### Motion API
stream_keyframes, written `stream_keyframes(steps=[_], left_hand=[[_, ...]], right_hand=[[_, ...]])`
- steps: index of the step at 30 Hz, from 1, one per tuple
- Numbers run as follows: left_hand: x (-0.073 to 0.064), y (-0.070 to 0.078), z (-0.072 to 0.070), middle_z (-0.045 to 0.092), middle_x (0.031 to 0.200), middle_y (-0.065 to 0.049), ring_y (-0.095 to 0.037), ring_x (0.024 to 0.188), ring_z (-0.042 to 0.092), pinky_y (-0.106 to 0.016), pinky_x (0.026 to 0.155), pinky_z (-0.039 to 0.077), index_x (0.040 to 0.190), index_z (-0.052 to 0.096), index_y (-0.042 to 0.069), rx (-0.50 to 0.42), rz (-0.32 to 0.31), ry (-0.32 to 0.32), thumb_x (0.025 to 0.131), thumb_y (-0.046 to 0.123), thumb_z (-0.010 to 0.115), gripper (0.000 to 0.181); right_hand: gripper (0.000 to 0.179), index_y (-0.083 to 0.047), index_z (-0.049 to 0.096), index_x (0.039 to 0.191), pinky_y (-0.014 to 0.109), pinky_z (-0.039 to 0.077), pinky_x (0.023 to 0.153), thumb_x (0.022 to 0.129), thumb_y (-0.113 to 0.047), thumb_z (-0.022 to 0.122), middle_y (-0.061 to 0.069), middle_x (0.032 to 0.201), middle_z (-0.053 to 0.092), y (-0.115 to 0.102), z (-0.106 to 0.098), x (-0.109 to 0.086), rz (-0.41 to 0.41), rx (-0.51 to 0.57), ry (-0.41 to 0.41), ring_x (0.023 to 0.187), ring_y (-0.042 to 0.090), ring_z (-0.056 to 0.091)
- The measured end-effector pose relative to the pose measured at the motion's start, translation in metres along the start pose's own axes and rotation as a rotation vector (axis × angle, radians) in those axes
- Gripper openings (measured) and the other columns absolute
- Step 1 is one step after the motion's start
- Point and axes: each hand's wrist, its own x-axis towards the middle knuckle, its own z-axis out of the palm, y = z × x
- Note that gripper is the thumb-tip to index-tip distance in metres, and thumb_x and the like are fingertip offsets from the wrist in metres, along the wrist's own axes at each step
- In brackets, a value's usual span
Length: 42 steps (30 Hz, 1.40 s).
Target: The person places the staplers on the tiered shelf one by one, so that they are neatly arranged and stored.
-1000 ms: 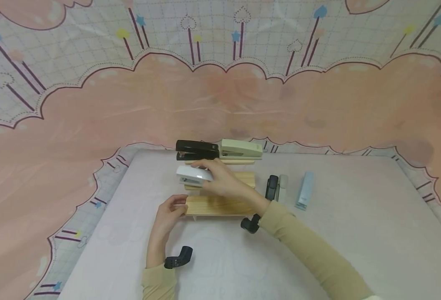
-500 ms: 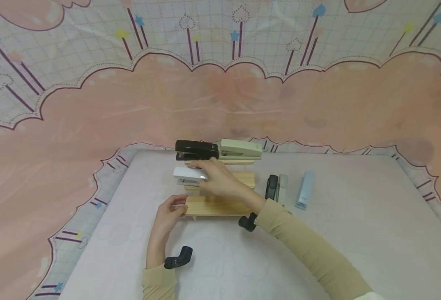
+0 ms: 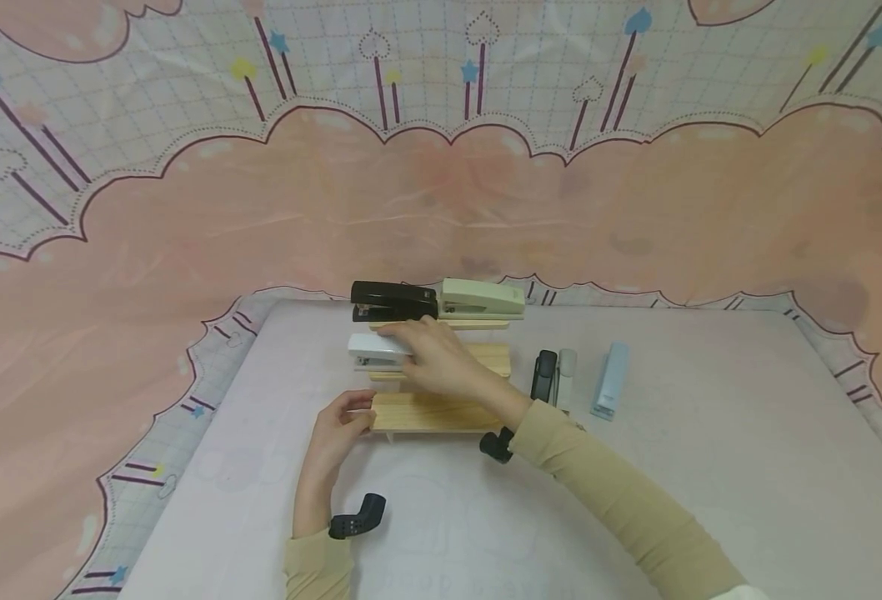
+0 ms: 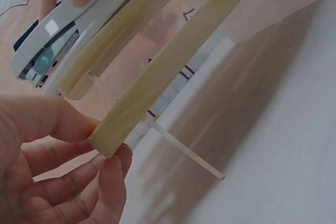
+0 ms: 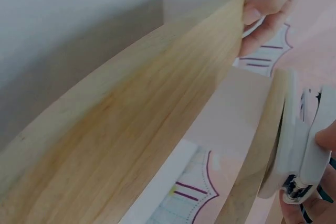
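Note:
A three-tier wooden rack stands in the middle of the table. My left hand (image 3: pixel 338 423) pinches the left end of its lowest shelf (image 3: pixel 433 412), thumb and fingers on either side of the wood in the left wrist view. My right hand (image 3: pixel 441 357) reaches over that shelf and grips a white stapler (image 3: pixel 372 350) at the left end of the middle shelf (image 3: pixel 493 358). In the left wrist view the stapler's base (image 4: pixel 100 24) lies along the shelf edge, its front end sticking out past it. On the top shelf sit a black stapler (image 3: pixel 393 302) and a pale green stapler (image 3: pixel 482 297), end to end.
Right of the rack, a small black stapler (image 3: pixel 543 375) and a grey one (image 3: pixel 565 373) lie side by side on the white table (image 3: pixel 726 450). Farther right is a light blue stapler (image 3: pixel 609 381). A patterned peach cloth (image 3: pixel 486 200) hangs behind the table.
My right hand has shifted slightly left with the white stapler, bringing it down level on the middle shelf; over the last half second it barely moves. My left hand keeps its place.

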Motion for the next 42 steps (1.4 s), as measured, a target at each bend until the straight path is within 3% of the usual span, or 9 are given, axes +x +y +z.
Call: stream_keyframes(steps=[7,16,25,36,42], left_hand=[[-0.001,0.001,-0.001,0.060,0.122,-0.020,-0.009,0.087,0.060,-0.019,0.074,0.050,0.125,0.059,0.002,-0.011,0.002,-0.004,0.087,0.003,0.059,0.038],[-0.001,0.001,0.000,0.060,0.121,-0.021,-0.009,0.087,0.060,-0.018,0.073,0.050,0.125,0.059,0.001,-0.006,0.002,-0.003,0.087,0.002,0.059,0.038],[0.000,0.000,0.000,0.061,0.121,-0.021,-0.009,0.087,0.060,-0.019,0.074,0.051,0.124,0.059,0.001,0.006,0.004,0.007,0.086,0.002,0.059,0.038],[0.000,-0.001,0.001,0.061,0.121,-0.020,-0.010,0.089,0.061,-0.022,0.077,0.052,0.124,0.059,0.002,0.015,-0.007,0.011,0.086,0.003,0.059,0.038],[0.001,-0.001,0.001,0.061,0.121,-0.020,-0.011,0.089,0.061,-0.021,0.076,0.052,0.124,0.060,0.002,0.014,-0.002,0.009,0.086,0.003,0.059,0.038]], right_hand=[[0.053,-0.017,0.052,0.137,0.034,0.046,0.091,0.086,-0.005,0.059,0.004,0.136,0.058,0.004,0.004,-0.002,-0.022,-0.032,0.030,0.107,0.020,0.055],[0.046,-0.016,0.058,0.130,0.033,0.047,0.094,0.085,-0.005,0.060,0.002,0.123,0.064,0.004,0.009,-0.008,-0.011,-0.083,0.136,0.107,0.019,0.057],[0.043,-0.015,0.062,0.124,0.032,0.048,0.090,0.084,-0.002,0.061,0.000,0.114,0.067,0.006,0.003,-0.016,0.029,0.002,0.238,0.102,0.018,0.058],[0.035,-0.017,0.062,0.124,0.039,0.045,0.103,0.089,-0.010,0.061,0.001,0.118,0.067,0.011,-0.003,-0.040,0.089,0.100,0.347,0.115,0.020,0.057],[0.037,-0.016,0.062,0.124,0.043,0.045,0.100,0.088,-0.008,0.062,0.002,0.115,0.067,0.015,-0.007,-0.054,0.125,0.162,0.395,0.110,0.021,0.057]])
